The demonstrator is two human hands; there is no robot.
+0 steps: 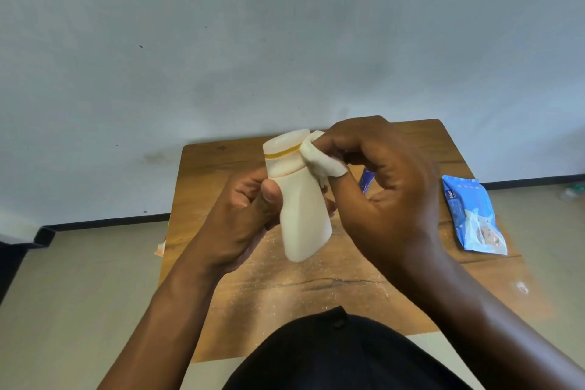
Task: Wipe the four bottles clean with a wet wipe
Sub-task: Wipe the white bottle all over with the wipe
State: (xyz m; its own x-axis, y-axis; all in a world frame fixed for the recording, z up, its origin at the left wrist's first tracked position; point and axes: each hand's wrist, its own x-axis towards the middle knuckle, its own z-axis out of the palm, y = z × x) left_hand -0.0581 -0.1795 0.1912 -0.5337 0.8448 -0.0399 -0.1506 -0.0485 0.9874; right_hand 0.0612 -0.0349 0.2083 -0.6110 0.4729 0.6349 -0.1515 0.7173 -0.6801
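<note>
We hold the white bottle [302, 212] above the wooden table [316, 294], its long axis tilted, cap away from us. Our left hand [243, 215] grips its body; our right hand [380, 187] pinches the wet wipe [321, 161] against the cap's right side.

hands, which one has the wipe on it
The right hand: the white wet wipe is wrapped over its fingertip and pressed against the cap. The left hand only grips the white bottle.
</note>
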